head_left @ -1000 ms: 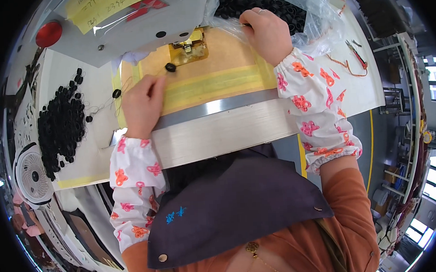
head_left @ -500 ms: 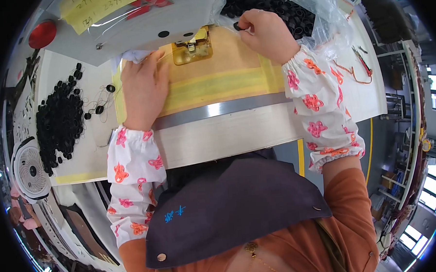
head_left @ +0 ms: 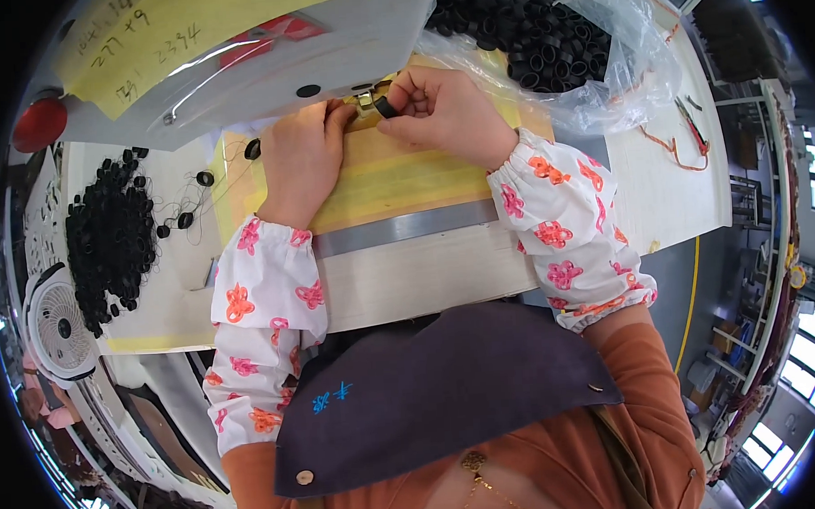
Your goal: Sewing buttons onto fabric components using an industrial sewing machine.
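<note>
While right hand pinches black ring | ring just beside left hand

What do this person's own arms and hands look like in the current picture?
Both the left hand and the right hand are ungloved. Each forearm wears a loose white sleeve cover printed with pink and orange flower-like shapes, gathered at the wrist. Above these show the sleeves of a rust-orange top. No cables are visible on either arm.
</note>
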`<state>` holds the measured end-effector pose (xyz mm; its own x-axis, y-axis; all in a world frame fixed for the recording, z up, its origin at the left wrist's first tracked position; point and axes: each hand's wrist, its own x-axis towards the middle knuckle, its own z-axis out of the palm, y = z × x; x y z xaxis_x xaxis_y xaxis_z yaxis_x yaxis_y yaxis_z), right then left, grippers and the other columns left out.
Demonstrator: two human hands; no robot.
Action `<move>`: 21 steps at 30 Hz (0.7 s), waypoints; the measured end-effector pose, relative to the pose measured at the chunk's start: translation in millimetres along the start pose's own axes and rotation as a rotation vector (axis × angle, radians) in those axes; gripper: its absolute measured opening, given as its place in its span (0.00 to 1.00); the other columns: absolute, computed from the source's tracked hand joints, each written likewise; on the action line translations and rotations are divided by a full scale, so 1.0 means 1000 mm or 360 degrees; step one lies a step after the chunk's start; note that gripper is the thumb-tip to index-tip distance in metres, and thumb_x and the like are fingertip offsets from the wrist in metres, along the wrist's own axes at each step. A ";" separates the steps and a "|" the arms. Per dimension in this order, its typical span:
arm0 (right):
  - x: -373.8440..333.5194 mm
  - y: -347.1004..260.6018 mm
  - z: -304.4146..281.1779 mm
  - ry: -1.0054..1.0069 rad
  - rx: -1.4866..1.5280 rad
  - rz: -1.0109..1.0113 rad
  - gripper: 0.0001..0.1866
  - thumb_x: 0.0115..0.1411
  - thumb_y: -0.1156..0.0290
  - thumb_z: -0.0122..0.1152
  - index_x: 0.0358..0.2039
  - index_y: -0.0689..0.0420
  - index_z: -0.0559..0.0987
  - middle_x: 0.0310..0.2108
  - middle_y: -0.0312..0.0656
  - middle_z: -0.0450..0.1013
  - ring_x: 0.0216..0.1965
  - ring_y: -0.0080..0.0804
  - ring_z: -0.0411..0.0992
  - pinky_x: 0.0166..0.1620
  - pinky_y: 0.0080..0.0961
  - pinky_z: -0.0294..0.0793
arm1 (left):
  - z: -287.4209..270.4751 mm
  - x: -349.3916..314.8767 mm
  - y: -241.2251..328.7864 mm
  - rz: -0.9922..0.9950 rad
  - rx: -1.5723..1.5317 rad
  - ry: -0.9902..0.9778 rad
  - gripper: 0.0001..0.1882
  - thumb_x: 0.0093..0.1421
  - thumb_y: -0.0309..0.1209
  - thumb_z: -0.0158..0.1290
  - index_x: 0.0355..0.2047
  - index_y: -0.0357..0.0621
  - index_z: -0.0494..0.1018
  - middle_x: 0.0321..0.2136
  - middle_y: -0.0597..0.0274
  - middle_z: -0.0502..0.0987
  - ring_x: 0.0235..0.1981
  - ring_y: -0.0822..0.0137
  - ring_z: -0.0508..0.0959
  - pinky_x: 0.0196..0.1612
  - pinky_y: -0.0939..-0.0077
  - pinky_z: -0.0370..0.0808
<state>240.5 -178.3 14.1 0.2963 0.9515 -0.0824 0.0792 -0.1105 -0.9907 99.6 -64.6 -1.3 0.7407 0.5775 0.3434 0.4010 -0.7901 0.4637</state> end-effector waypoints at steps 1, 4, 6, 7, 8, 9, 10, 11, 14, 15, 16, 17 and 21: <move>0.000 0.000 0.001 0.0001 -0.0001 0.0005 0.09 0.48 0.76 0.60 0.28 0.63 0.70 0.23 0.32 0.67 0.23 0.13 0.65 0.25 0.10 0.68 | 0.001 0.000 -0.001 0.0051 -0.0003 0.0025 0.14 0.55 0.38 0.47 0.25 0.40 0.74 0.18 0.53 0.73 0.23 0.53 0.73 0.26 0.64 0.68; 0.000 0.000 0.003 0.0070 -0.0015 0.0011 0.09 0.48 0.75 0.60 0.29 0.64 0.70 0.23 0.32 0.67 0.23 0.13 0.65 0.26 0.10 0.68 | -0.002 0.001 -0.001 0.0061 -0.0099 0.0043 0.13 0.55 0.36 0.47 0.25 0.39 0.73 0.18 0.52 0.73 0.22 0.52 0.73 0.25 0.65 0.68; 0.001 0.001 0.004 0.0100 -0.0138 -0.0038 0.08 0.49 0.76 0.59 0.29 0.65 0.70 0.23 0.32 0.68 0.23 0.13 0.65 0.26 0.11 0.68 | -0.003 0.001 -0.001 0.0021 -0.0193 0.0038 0.13 0.56 0.35 0.47 0.25 0.38 0.73 0.17 0.51 0.73 0.21 0.52 0.73 0.25 0.66 0.68; 0.001 0.003 0.005 0.0105 -0.0140 -0.0037 0.08 0.49 0.76 0.59 0.29 0.65 0.70 0.23 0.32 0.68 0.23 0.13 0.65 0.26 0.11 0.68 | -0.004 0.001 -0.002 -0.0044 -0.0377 0.0055 0.12 0.56 0.35 0.48 0.25 0.37 0.73 0.17 0.52 0.73 0.20 0.55 0.72 0.24 0.68 0.68; 0.001 0.005 0.006 0.0125 -0.0219 -0.0101 0.08 0.48 0.76 0.58 0.28 0.65 0.71 0.22 0.31 0.68 0.23 0.13 0.65 0.26 0.11 0.68 | -0.004 0.000 -0.002 -0.0110 -0.0560 0.0071 0.12 0.55 0.34 0.49 0.26 0.36 0.72 0.16 0.54 0.72 0.18 0.58 0.72 0.24 0.71 0.67; 0.001 0.007 0.008 0.0141 -0.0296 -0.0165 0.08 0.48 0.77 0.58 0.28 0.65 0.71 0.22 0.31 0.68 0.23 0.13 0.65 0.26 0.12 0.68 | -0.005 -0.002 -0.001 -0.0110 -0.0562 0.0071 0.12 0.55 0.34 0.49 0.26 0.36 0.72 0.16 0.54 0.72 0.18 0.58 0.72 0.24 0.71 0.67; 0.001 0.007 0.009 0.0142 -0.0297 -0.0163 0.08 0.48 0.77 0.58 0.28 0.65 0.71 0.22 0.31 0.68 0.23 0.13 0.65 0.26 0.12 0.68 | -0.008 -0.004 0.002 -0.0253 -0.0674 -0.0002 0.12 0.55 0.34 0.50 0.27 0.35 0.72 0.16 0.56 0.72 0.17 0.64 0.71 0.23 0.74 0.67; 0.000 0.007 0.011 0.0173 -0.0361 -0.0183 0.08 0.47 0.77 0.58 0.28 0.64 0.71 0.21 0.32 0.68 0.22 0.14 0.65 0.26 0.13 0.68 | -0.010 -0.005 0.004 -0.0396 -0.0786 -0.0077 0.12 0.54 0.34 0.52 0.27 0.35 0.72 0.16 0.58 0.72 0.17 0.69 0.70 0.23 0.78 0.66; -0.004 0.004 0.018 0.0208 -0.0493 -0.0277 0.08 0.45 0.78 0.58 0.27 0.64 0.71 0.19 0.34 0.68 0.21 0.17 0.66 0.26 0.16 0.68 | -0.015 -0.007 0.010 -0.0388 -0.0957 -0.0279 0.13 0.53 0.35 0.53 0.30 0.36 0.72 0.16 0.63 0.72 0.17 0.77 0.69 0.23 0.82 0.65; -0.005 0.004 0.021 0.0223 -0.0562 -0.0353 0.08 0.44 0.78 0.58 0.27 0.63 0.71 0.18 0.35 0.68 0.21 0.20 0.67 0.25 0.17 0.68 | -0.015 -0.006 0.009 -0.0388 -0.0956 -0.0281 0.13 0.53 0.35 0.53 0.30 0.36 0.72 0.16 0.63 0.72 0.17 0.77 0.69 0.23 0.82 0.65; -0.006 0.004 0.024 0.0225 -0.0561 -0.0352 0.08 0.44 0.78 0.58 0.27 0.63 0.71 0.18 0.35 0.68 0.21 0.20 0.67 0.25 0.17 0.68 | -0.015 -0.006 0.007 -0.0283 -0.0922 -0.0374 0.13 0.53 0.35 0.53 0.30 0.36 0.72 0.16 0.65 0.72 0.17 0.78 0.68 0.23 0.83 0.65; -0.007 0.006 0.026 0.0263 -0.0678 -0.0480 0.08 0.44 0.78 0.58 0.26 0.63 0.71 0.19 0.37 0.69 0.20 0.23 0.67 0.25 0.18 0.68 | -0.016 -0.005 0.005 -0.0178 -0.0887 -0.0467 0.13 0.53 0.35 0.54 0.31 0.36 0.72 0.15 0.67 0.71 0.18 0.79 0.68 0.23 0.84 0.65; -0.010 0.006 0.033 0.0459 -0.0704 -0.0733 0.09 0.42 0.79 0.59 0.25 0.62 0.70 0.21 0.40 0.69 0.20 0.28 0.68 0.25 0.20 0.69 | -0.019 -0.005 0.003 -0.0247 -0.1097 -0.0533 0.12 0.54 0.35 0.52 0.31 0.37 0.72 0.16 0.69 0.69 0.19 0.80 0.66 0.24 0.85 0.64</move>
<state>206.9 -179.0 5.9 0.3754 0.8222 0.4278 0.6190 0.1211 -0.7760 87.4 -65.7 13.8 0.8707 0.4914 0.0191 0.1693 -0.3361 0.9265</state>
